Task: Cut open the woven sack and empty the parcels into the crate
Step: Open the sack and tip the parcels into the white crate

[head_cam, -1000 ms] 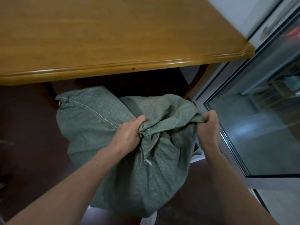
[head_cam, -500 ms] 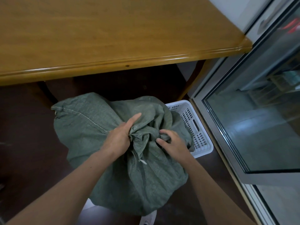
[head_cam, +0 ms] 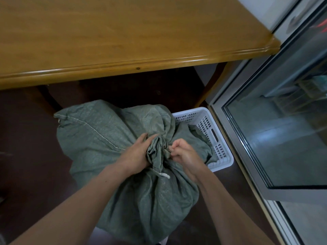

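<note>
The sack (head_cam: 109, 138) lies on the floor (head_cam: 26, 147), near of the tabletop (head_cam: 106, 41). Its right side drapes over the crate (head_cam: 208, 128).

Hand state: the left hand (head_cam: 136, 154) wraps its fingers round the bunched neck (head_cam: 157, 149). The right hand (head_cam: 184, 154) is curled tight and pinches at the same neck. Whether it has fabric or a tie cannot be told.

Material: green woven cloth, matte, coarse and heavily creased. A pale stitched seam (head_cam: 92, 129) runs along the far left edge. A short white cord (head_cam: 165, 175) hangs below the neck.

Handling: the cloth is soft and folds freely, so it gives no rigid edge. The bulging body suggests a bulky, moderately heavy load. The neck is the firmest hold. For tipping, the seamed far corner is likely the second hold.

The crate is white perforated plastic, rigid and probably light, so it may slide under load.
</note>
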